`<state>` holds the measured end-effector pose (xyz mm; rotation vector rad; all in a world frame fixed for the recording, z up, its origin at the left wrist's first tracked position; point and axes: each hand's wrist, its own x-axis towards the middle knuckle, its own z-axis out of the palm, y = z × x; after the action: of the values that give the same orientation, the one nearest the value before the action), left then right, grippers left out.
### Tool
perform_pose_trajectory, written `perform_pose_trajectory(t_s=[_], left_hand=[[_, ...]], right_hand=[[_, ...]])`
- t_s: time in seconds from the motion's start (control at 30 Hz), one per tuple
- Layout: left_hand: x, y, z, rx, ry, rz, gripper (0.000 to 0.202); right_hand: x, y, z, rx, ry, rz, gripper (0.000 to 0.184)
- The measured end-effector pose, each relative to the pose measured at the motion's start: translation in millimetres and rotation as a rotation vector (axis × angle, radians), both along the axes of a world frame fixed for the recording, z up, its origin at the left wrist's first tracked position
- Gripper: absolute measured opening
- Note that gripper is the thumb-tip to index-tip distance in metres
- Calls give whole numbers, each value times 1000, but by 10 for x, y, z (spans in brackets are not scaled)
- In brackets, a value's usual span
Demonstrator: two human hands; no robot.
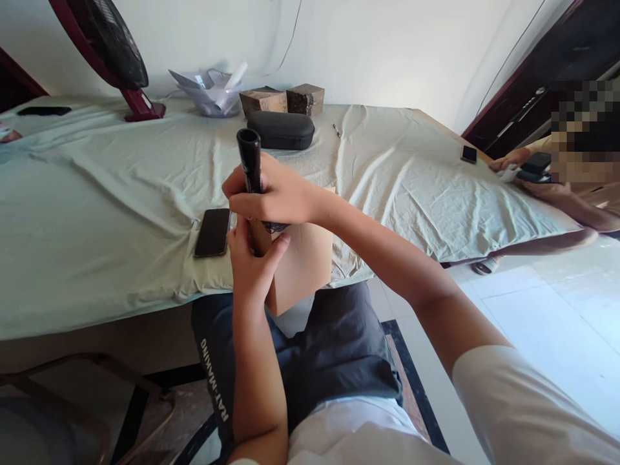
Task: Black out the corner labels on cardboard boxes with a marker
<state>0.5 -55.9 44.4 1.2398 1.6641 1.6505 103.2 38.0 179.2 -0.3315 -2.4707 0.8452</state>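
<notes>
My right hand (276, 194) is closed round a black marker-like tool (249, 158) that points upward, its lower end against a tan wooden block (305, 261). My left hand (252, 258) grips the left side of that block, thumb across its front face. The block rests at the near edge of the table, over my lap. A black phone (213, 232) lies face down just left of my hands.
A pale green cloth (97, 194) covers the table. Further back are a black case (281, 129), two wooden blocks (281, 100), crumpled paper (210, 90) and a fan base (140, 106). Another person's hand (527, 168) holds a dark object at the right.
</notes>
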Motion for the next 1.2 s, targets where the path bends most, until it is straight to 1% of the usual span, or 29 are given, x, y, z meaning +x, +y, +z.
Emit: perform_pose_trajectory(t_s=[0.1, 0.17, 0.23, 0.3, 0.37, 0.4, 0.43, 0.5, 0.53, 0.6, 0.63, 0.7, 0.8, 0.87, 0.93, 1.07, 1.13, 1.2], left_hand=[[-21, 17, -54, -5, -12, 15, 105], [-28, 26, -90, 0, -13, 22, 111], [-31, 34, -122, 13, -16, 14, 113], [-36, 49, -151, 29, -44, 1, 113], [-54, 74, -182, 42, -97, -1, 113], [-68, 90, -197, 45, -129, 0, 112], [-85, 106, -213, 45, -163, -2, 109], [-121, 134, -237, 44, -234, -22, 103], [-137, 144, -245, 42, -269, -41, 99], [-158, 157, -252, 38, -316, -72, 93], [-161, 159, -253, 36, -330, -81, 92], [-158, 161, -257, 33, -351, -98, 89], [-146, 173, -278, 29, -395, -125, 87], [-150, 189, -300, 33, -409, -122, 88], [-166, 204, -318, 39, -409, -132, 90], [-201, 208, -307, 32, -410, -178, 91], [-206, 200, -282, 37, -405, -181, 89], [-205, 193, -259, 40, -395, -181, 85]], right_hand=[[-3, 51, -24, -54, 134, 27, 40], [38, 90, -17, -84, 229, 20, 34], [140, 123, -14, -91, 346, -23, 26], [293, 134, -59, -68, 494, -95, 16], [459, 112, -191, -28, 622, -197, 10], [531, 87, -291, -12, 663, -290, 13], [588, 55, -408, -3, 699, -382, 20], [644, -20, -662, -18, 743, -497, 33], [643, -57, -781, -30, 765, -544, 37], [600, -114, -969, -5, 763, -593, 40], [569, -131, -1030, 22, 752, -615, 39], [511, -140, -1092, 83, 705, -634, 35], [464, -119, -1104, 112, 602, -650, 20], [451, -103, -1109, 99, 533, -677, 16], [441, -96, -1123, 118, 500, -700, 14], [418, -88, -1146, 219, 509, -731, 14], [405, -71, -1153, 226, 520, -728, 15], [393, -41, -1169, 199, 530, -705, 17]])
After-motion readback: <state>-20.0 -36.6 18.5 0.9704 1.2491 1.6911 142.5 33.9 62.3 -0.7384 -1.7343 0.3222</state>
